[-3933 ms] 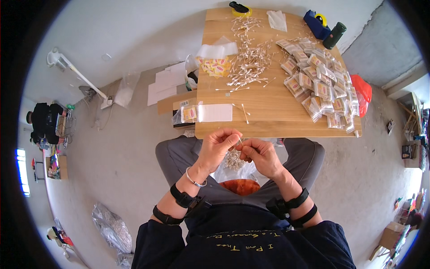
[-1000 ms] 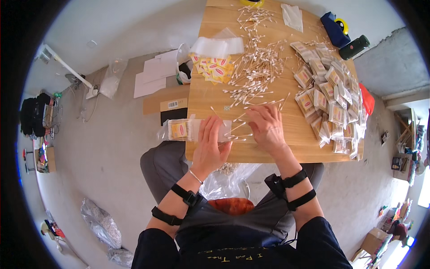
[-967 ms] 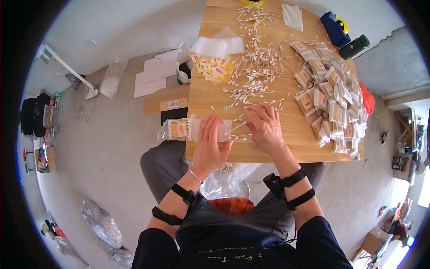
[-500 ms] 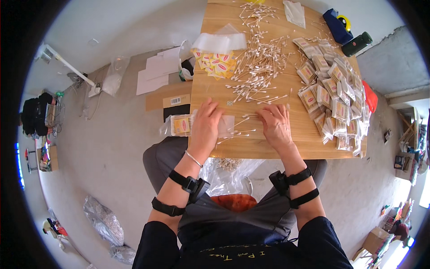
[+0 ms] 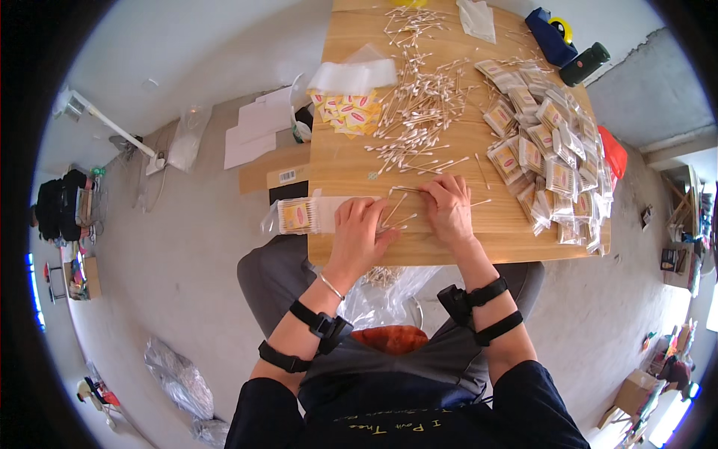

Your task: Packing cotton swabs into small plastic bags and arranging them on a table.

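My left hand [image 5: 357, 236] rests near the table's front edge, its thumb spread from its curved fingers. It lies over a flat clear plastic bag [image 5: 326, 217]. Several loose cotton swabs [image 5: 397, 213] lie between my hands, some of their ends hidden by the left fingers. To the right, my right hand [image 5: 450, 209] is closed with fingertips low on the wood, pinching cotton swabs; one white tip pokes out past its right side. At the table's left edge, partly overhanging, sits a filled bag of cotton swabs [image 5: 297, 215] with a yellow card in it.
Loose cotton swabs [image 5: 426, 97] spread over the table's middle [image 5: 344, 161]. Yellow cards [image 5: 348, 114] and clear bags [image 5: 351, 76] lie at the far left. Packed swab bags [image 5: 550, 150] heap up on the right, near a tape dispenser [image 5: 551, 37] and a dark green cylinder [image 5: 585, 65].
My left hand has moved right and lower, its thumb now spread. The right hand has shifted slightly left, closer to it. The view has shifted a little.
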`<state>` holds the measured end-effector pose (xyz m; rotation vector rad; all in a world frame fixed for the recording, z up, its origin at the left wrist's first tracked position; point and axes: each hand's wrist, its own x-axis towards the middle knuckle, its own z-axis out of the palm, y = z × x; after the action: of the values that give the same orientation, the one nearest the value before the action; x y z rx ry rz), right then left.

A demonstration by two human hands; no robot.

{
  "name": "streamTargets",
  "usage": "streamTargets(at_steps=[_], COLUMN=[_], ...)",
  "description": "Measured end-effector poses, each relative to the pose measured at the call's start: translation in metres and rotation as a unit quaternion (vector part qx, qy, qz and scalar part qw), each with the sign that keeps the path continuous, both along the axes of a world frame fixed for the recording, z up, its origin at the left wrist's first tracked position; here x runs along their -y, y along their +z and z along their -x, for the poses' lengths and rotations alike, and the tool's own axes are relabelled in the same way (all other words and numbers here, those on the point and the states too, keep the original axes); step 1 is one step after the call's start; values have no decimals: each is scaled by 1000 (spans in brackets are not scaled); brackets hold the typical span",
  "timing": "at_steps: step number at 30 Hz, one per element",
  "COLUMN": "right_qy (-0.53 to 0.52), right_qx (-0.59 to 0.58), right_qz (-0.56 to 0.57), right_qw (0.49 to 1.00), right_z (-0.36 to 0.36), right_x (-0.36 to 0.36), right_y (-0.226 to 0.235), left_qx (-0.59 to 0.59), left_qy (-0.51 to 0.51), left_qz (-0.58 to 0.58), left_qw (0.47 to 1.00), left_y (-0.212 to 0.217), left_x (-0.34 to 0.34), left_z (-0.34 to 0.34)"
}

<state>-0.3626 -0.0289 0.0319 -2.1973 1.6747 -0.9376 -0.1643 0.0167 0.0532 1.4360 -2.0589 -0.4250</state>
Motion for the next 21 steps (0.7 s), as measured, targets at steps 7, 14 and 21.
streamTargets(at_steps=[7,14,21], right_qy=[-15,-52,67], right_qx=[10,5,37], right_qz=[7,1,-48], right_qw=[1000,999,996], right_z=[-1,-16,-42], right_x=[0,3,-16], right_y=[-2,-4,7], left_qx=[-14,6,-24], left_qy=[23,-27,3], left_qz=[20,39,45], left_qw=[999,999,999], left_y=[-9,-16,-16], left_x=[-1,0,1], left_z=[-1,-4,-10])
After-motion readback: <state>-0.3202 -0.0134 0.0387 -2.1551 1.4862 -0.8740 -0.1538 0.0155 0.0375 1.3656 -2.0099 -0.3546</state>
